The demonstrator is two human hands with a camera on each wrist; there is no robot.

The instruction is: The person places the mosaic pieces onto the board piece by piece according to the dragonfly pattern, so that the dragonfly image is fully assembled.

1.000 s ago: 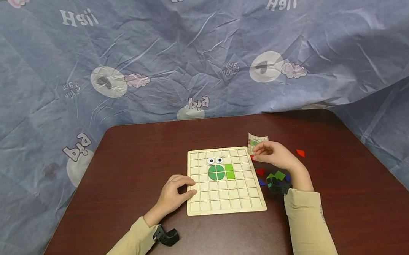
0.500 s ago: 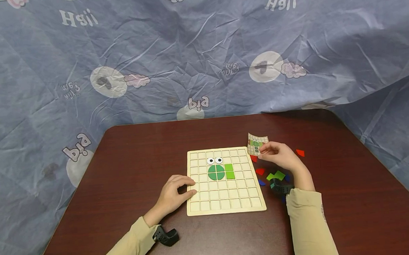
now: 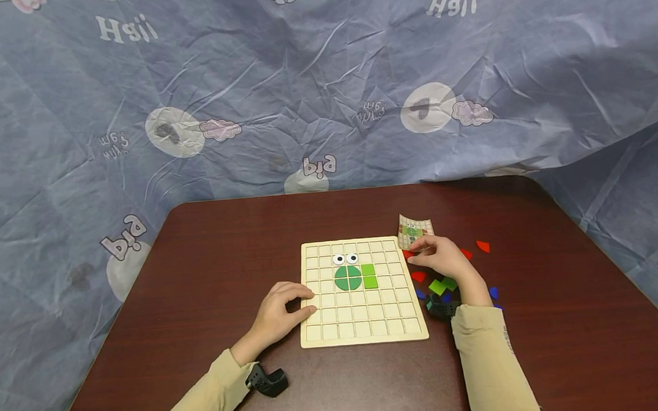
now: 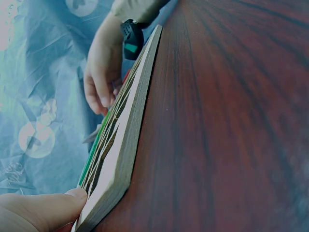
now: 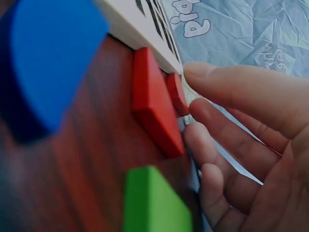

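Observation:
A pale wooden grid board (image 3: 364, 314) lies on the table. On it sit two eye discs (image 3: 345, 259), a dark green circle (image 3: 347, 278) of quarter pieces and two light green squares (image 3: 369, 276). My left hand (image 3: 278, 312) rests on the board's left edge, thumb and fingertips touching it. Off the board's upper right, my right hand (image 3: 444, 259) hovers with loosely bent fingers by a red piece (image 3: 408, 254). In the right wrist view, a gap shows between thumb and fingers, and that small red piece (image 5: 177, 94) lies just beyond the fingertips.
A small pattern card (image 3: 414, 227) lies behind my right hand. Loose pieces are scattered right of the board: red (image 3: 418, 277), green (image 3: 437, 287) and blue (image 3: 494, 293), some partly hidden by my right wrist. A patterned blue cloth (image 3: 324, 95) hangs behind the table.
My right hand drew back rightward from the board's upper right corner, then came left again and slightly nearer. More red and blue pieces show beside its wrist. My left hand stays still.

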